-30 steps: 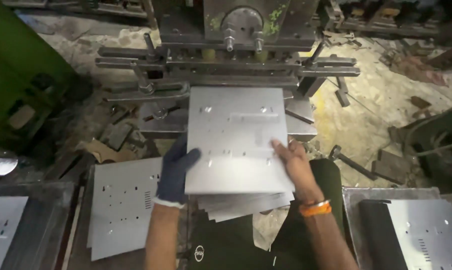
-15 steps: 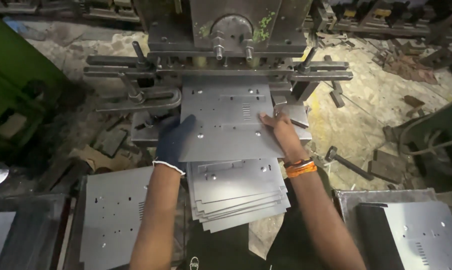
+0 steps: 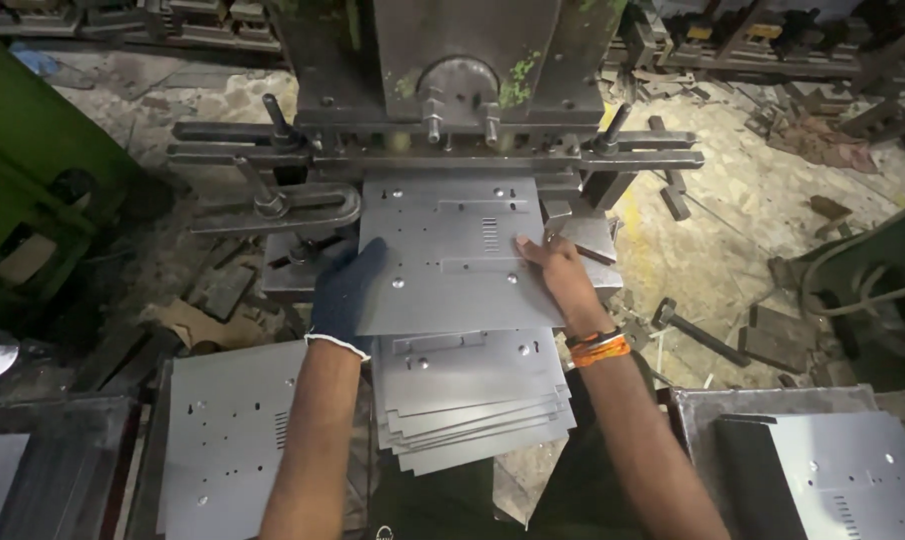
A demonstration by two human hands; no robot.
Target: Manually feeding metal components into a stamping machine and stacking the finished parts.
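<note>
2 hands grip 1 grey metal sheet (image 3: 453,255), punched with holes and slots, which lies flat with its far edge under the press (image 3: 453,90). My left hand (image 3: 345,290), in a dark blue glove, clasps the sheet's left edge near the lower corner. My right hand (image 3: 563,280), bare, with an orange band at the wrist, presses fingers on the right edge. Just below it, a fanned stack of similar sheets (image 3: 473,400) sits in front of me. More punched sheets lie at lower left (image 3: 223,430) and in a tray at lower right (image 3: 843,470).
</note>
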